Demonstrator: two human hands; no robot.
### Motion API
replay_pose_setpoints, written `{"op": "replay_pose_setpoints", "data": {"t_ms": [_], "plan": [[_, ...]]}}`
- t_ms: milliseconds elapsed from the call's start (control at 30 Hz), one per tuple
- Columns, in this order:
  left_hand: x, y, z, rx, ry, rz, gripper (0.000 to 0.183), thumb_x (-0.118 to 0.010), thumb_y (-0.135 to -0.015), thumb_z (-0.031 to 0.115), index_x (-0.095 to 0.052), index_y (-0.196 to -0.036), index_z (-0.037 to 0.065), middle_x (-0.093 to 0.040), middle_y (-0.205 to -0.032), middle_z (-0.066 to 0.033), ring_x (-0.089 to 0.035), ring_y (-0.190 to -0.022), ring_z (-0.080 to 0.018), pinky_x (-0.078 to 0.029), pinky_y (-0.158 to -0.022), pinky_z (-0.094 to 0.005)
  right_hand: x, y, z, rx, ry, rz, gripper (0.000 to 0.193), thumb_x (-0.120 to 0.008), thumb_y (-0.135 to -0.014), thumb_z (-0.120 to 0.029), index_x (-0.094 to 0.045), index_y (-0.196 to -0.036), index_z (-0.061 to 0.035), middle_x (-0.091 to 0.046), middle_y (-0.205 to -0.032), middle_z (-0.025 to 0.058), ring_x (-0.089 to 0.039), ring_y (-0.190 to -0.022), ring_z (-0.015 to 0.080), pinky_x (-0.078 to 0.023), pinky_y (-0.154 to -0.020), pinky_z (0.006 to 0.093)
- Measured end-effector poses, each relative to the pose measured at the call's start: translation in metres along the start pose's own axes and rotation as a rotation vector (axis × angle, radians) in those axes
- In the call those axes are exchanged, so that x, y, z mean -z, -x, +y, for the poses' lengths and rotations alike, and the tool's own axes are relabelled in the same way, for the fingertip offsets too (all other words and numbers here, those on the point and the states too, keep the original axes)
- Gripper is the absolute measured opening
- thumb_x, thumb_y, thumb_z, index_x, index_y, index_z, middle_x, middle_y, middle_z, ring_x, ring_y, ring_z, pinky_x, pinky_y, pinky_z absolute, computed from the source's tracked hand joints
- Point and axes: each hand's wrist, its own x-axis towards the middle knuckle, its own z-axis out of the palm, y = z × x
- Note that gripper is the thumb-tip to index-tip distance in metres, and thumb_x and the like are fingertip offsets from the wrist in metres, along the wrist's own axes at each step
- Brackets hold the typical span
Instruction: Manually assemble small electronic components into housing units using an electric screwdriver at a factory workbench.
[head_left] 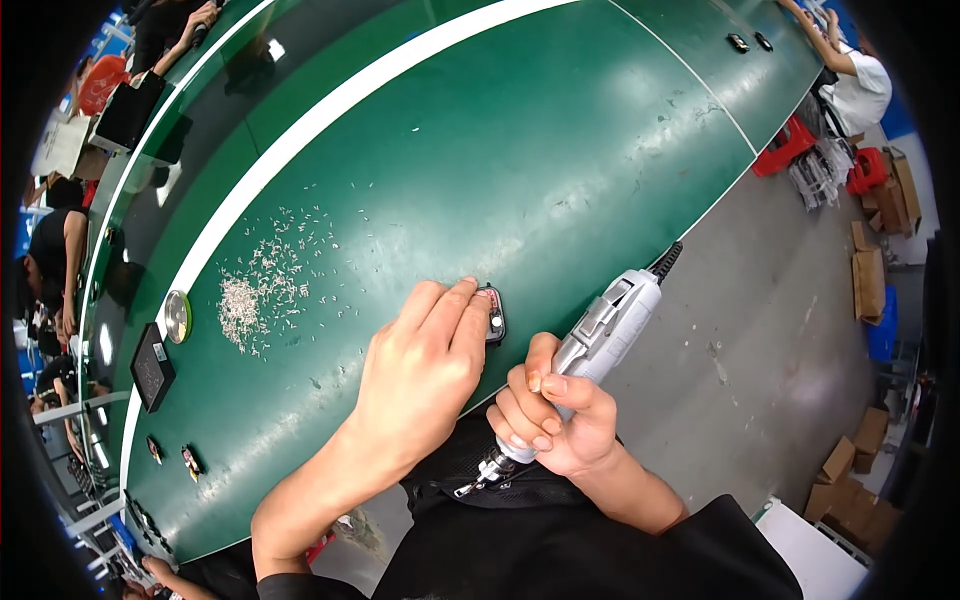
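Observation:
My left hand (420, 365) is closed, its fingertips pressed together at the left side of a small black case (497, 325) that lies on the green table. Part of the case is hidden under the fingers; reddish and silver parts show inside it. Wrapped around a grey electric screwdriver (610, 320) is my right hand (560, 420), at the table's near edge. The screwdriver's bit points down and left toward my lap, and its cord leaves the upper end. Left of my left hand, a loose pile of tiny silver screws (240, 312) spreads across the tabletop.
A round yellowish dish (178, 316) and a black box (152, 368) stand beyond the screws. Small assembled parts (192, 461) lie at the near left, two black pieces (738, 43) at the far right. Other people sit around the table; cardboard boxes (850, 490) stand on the floor.

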Motion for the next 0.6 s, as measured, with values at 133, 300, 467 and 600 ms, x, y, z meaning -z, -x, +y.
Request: {"op": "replay_pose_setpoints", "data": {"t_ms": [133,300,467,600], "plan": [[-0.003,-0.001,-0.003,-0.056,-0.024,0.026,0.031,-0.064,-0.065,0.0,-0.062,-0.094,-0.009,-0.064,-0.1,-0.016,-0.06,-0.084,-0.023,-0.055,-0.059,-0.0301,0.0,-0.003,0.001,0.001,0.018,0.045,0.004,-0.051,-0.091,-0.012,-0.05,-0.088,-0.0094,-0.039,-0.054,-0.001,-0.041,-0.046,0.0112,-0.038,-0.054,0.0287],[-0.007,0.003,0.002,-0.191,-0.012,0.069,0.031,-0.065,-0.063,0.0,-0.062,-0.092,-0.011,-0.063,-0.095,-0.0192,-0.06,-0.081,-0.0236,-0.054,-0.059,-0.0293,0.001,-0.002,0.002,0.058,0.123,0.143,0.005,-0.052,-0.089,-0.01,-0.048,-0.09,-0.0072,-0.041,-0.056,0.0011,-0.041,-0.047,0.0121,-0.039,-0.052,0.0295],[-0.009,0.006,0.005,-0.226,-0.029,0.056,0.035,-0.064,-0.063,0.001,-0.061,-0.095,-0.013,-0.062,-0.098,-0.0224,-0.06,-0.083,-0.0258,-0.054,-0.061,-0.0292,0.003,0.0,0.0,0.062,0.137,0.146,0.005,-0.051,-0.089,-0.01,-0.047,-0.09,-0.0063,-0.041,-0.055,0.0019,-0.042,-0.046,0.0125,-0.04,-0.05,0.0296],[-0.006,0.007,0.01,-0.18,-0.004,0.021,0.033,-0.065,-0.067,0.003,-0.062,-0.096,-0.014,-0.062,-0.1,-0.0235,-0.059,-0.085,-0.027,-0.055,-0.061,-0.0293,0.001,-0.002,-0.009,0.031,0.264,0.081,0.007,-0.048,-0.089,-0.014,-0.045,-0.089,-0.0083,-0.041,-0.053,0.0014,-0.04,-0.04,0.013,-0.04,-0.05,0.0307]]}}
